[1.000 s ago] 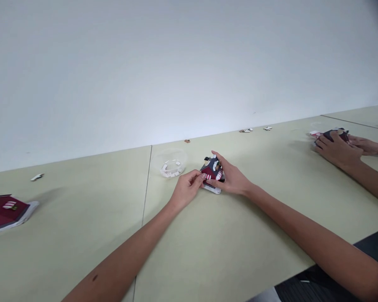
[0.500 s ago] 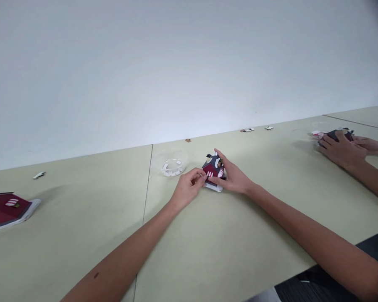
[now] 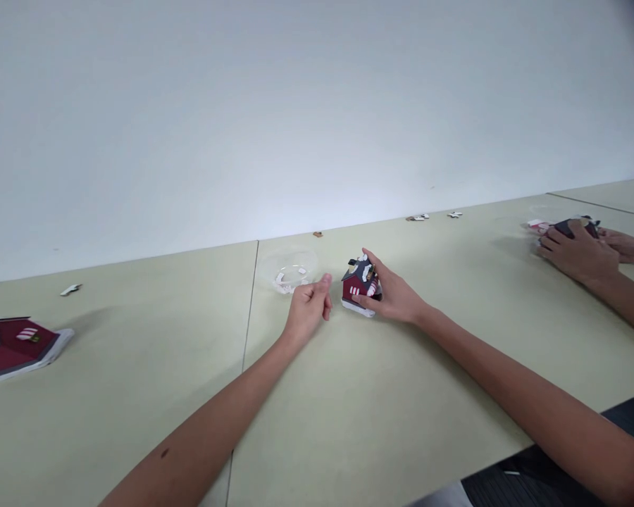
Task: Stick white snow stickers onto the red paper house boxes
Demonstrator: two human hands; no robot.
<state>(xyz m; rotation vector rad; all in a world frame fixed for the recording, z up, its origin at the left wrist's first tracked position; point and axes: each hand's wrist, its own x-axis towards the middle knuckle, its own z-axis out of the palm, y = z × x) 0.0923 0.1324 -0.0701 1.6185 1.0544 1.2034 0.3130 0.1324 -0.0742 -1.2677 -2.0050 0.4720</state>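
Observation:
A small model house (image 3: 353,285) with dark red walls, a grey roof and a white base stands on the table. My right hand (image 3: 394,294) grips it from the right, thumb across the front and fingers behind. To the left of the house is my left hand (image 3: 307,308), apart from it, with its fingers closed; whether anything small is between them is hidden. Just behind my left hand sits a clear round plastic container (image 3: 267,266) holding several small white pieces.
Another red house piece (image 3: 15,348) lies at the far left, near a small white piece (image 3: 70,289). Small pieces (image 3: 417,217) lie along the wall. At the right, another person's hands (image 3: 581,253) hold a dark-roofed model on the table (image 3: 480,296).
My left hand has let go of the house's left side and drawn back to the left. My right hand still holds the house. The view has shifted slightly.

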